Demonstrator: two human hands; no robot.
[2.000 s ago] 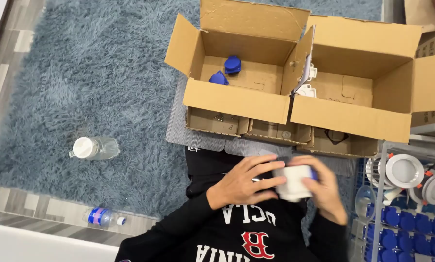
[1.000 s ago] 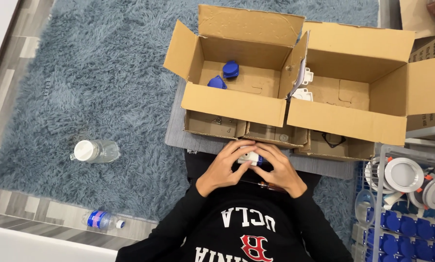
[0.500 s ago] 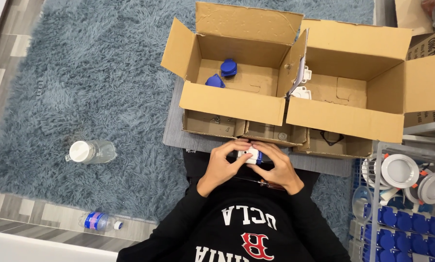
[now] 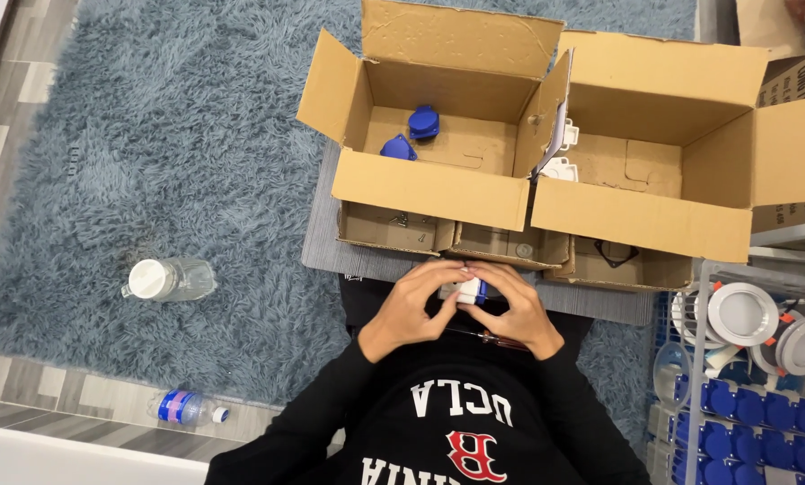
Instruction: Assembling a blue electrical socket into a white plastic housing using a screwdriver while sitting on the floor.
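Both of my hands meet over my lap, just in front of the cardboard boxes. My left hand (image 4: 411, 307) and my right hand (image 4: 512, 307) are closed together around a small white and blue plastic part (image 4: 470, 289); only its top shows between my fingers. A thin dark tool with a reddish handle (image 4: 492, 339) lies across my lap under my right hand. Two blue parts (image 4: 411, 133) lie inside the left open box (image 4: 420, 189). White parts (image 4: 562, 153) lie in the right open box (image 4: 636, 220).
A clear jar with a white lid (image 4: 167, 279) lies on the blue shaggy rug (image 4: 169, 153). A small plastic bottle (image 4: 187, 409) lies on the floor at the rug's edge. A wire crate (image 4: 744, 359) at right holds round white fittings and several blue parts.
My hands moved from the lower right to the middle of my lap and closed around the small part. The larger white piece seen two seconds ago is no longer visible.
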